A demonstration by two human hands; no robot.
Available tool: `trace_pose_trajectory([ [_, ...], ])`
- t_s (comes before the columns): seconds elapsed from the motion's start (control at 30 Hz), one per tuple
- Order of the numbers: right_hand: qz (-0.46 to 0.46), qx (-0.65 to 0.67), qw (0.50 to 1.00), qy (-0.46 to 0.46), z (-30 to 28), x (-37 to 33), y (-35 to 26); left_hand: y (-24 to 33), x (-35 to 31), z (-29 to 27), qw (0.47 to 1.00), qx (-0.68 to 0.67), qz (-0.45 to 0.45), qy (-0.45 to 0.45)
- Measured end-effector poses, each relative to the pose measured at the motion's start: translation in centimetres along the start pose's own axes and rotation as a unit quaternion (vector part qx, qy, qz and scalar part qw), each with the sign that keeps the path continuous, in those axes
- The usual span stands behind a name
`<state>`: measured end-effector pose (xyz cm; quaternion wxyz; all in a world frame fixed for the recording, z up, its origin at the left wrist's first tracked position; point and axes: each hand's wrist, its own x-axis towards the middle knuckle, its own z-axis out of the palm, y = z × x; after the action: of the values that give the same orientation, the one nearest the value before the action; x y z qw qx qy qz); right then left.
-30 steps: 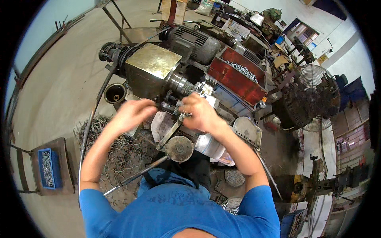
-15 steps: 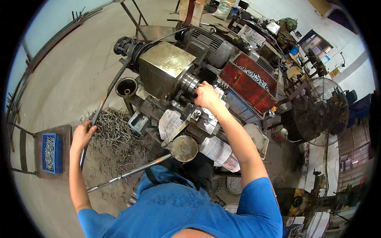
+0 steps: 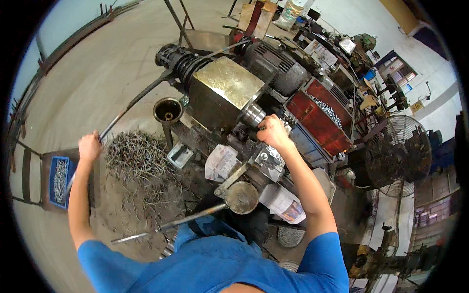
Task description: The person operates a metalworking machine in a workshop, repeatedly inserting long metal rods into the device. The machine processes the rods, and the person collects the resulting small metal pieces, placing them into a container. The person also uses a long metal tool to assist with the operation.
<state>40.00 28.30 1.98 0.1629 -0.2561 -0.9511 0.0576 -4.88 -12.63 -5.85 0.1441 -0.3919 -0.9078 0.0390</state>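
Note:
My left hand (image 3: 90, 146) is closed round a long metal lever (image 3: 128, 108), which slopes up to the back end of a lathe-like machine (image 3: 210, 100). At the machine's bright round spindle nose (image 3: 254, 115) is my right hand (image 3: 274, 132), its fingers curled together. Whatever those fingers hold is hidden behind them. Below that hand sits a metal tool slide (image 3: 268, 163). Nearer my body, a second metal bar (image 3: 193, 218) runs from beside a round, flat metal disc (image 3: 243, 198) toward the lower left.
Tangled metal shavings (image 3: 137, 156) lie on the floor at left, beyond them a blue bin (image 3: 59, 181) of small metal parts. A red metal box (image 3: 317, 115) of parts stands right of the machine, with a large fan (image 3: 398, 149) farther right. A round metal cup (image 3: 168, 110) stands left of the machine.
My left hand has swung the lever outward to the left. My right hand stays at the spindle nose, while the whole view has shifted a little.

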Motion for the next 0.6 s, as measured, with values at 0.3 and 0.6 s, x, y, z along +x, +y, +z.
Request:
trace_pose_trajectory([
  [0.3, -0.048, -0.046, 0.998, 0.015, -2.4, -2.0, -2.1, -2.3, 5.4, 0.6, 0.997, -0.016, -0.055, -0.056],
  [0.6, 0.109, 0.003, 0.99, 0.095, -10.4, -18.8, -0.6, 20.1, -0.1, 12.6, 0.872, -0.435, -0.055, -0.219],
])
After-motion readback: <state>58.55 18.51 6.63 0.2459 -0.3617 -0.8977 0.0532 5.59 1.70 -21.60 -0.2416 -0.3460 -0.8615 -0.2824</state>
